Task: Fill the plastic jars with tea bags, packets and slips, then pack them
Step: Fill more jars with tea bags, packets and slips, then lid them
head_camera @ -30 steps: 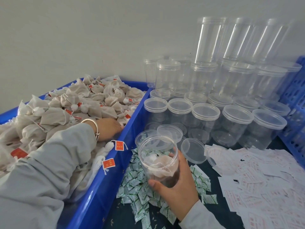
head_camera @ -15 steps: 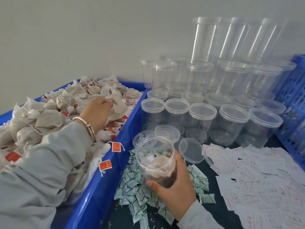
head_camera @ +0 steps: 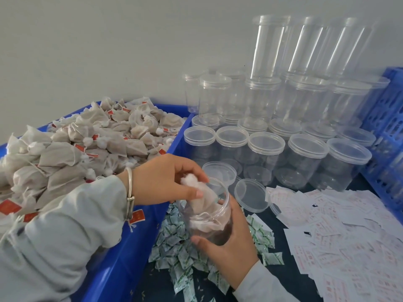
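two hands worked at a dark tabletop (head_camera: 283,286). largest item: blue bin (head_camera: 122,253) on the left, heaped with pale tea bags (head_camera: 87,149) carrying red tags and white string knots; some tags hung over its near rim. behind and right of the bin stood a block of clear lidded jars (head_camera: 305,162), a front row on the table, more stacked behind, and tall clear cylinders (head_camera: 305,44) on top against the wall. a blue slatted crate (head_camera: 390,149) closed the right edge. white slips (head_camera: 349,236) with red print lay spread over the right of the table. green-and-white packets (head_camera: 174,247) lay in a loose pile between the bin and the slips. loose clear lids (head_camera: 253,195) lay just past the packets, near the front row of jars.

open jar (head_camera: 207,216) stood tilted over the packet pile, just beside the bin wall, with tea bags already inside. right hand (head_camera: 231,251) was wrapped around the jar's lower half, thumb across the near side, fingers round the far side. left hand (head_camera: 165,182), grey sleeve and metal bangle (head_camera: 130,192) at the wrist, reached across the bin rim to the jar mouth. its thumb and fingers pinched one tea bag (head_camera: 202,197) by its upper end, white knot showing at the fingertips; the bag's lower part was already inside the jar.
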